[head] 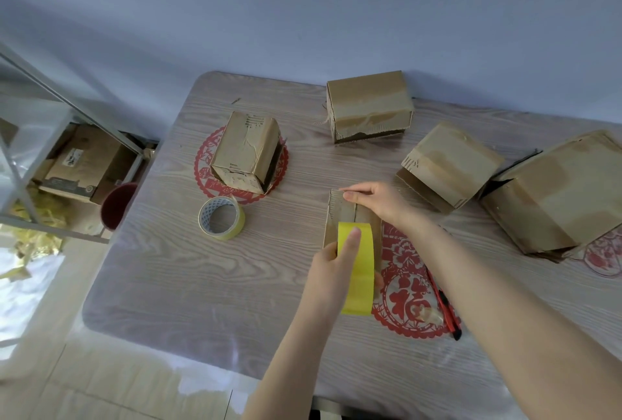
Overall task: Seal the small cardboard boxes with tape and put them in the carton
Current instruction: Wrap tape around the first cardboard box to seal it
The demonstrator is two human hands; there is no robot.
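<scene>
In the head view, you are working at a wooden table [168, 268] that is standing against a pale wall. Your left hand [331, 271] is gripping a yellow roll of tape [360, 271], with one finger lying flat along the outside of the roll. The roll is standing on its edge on the near end of a small box [343, 214], which is lying in the middle of the table, just in front of you. Your right hand [373, 200] is reaching over to the far end of this box, and its thumb and fingers are pinching the far edge there. Whether a strip of tape is running between the two hands, I cannot tell.

A second roll of tape [221, 217] is lying flat to the left of the box, well apart from it. Three more boxes are sitting farther back: the left box [247, 153] on a red paper cutting [205, 163], the back box [368, 106] near the wall, and the right box [449, 165]. The big carton [552, 197] is sitting at the right edge of the table, just beside the right box. A red pen [444, 308] is lying under your right forearm.
</scene>
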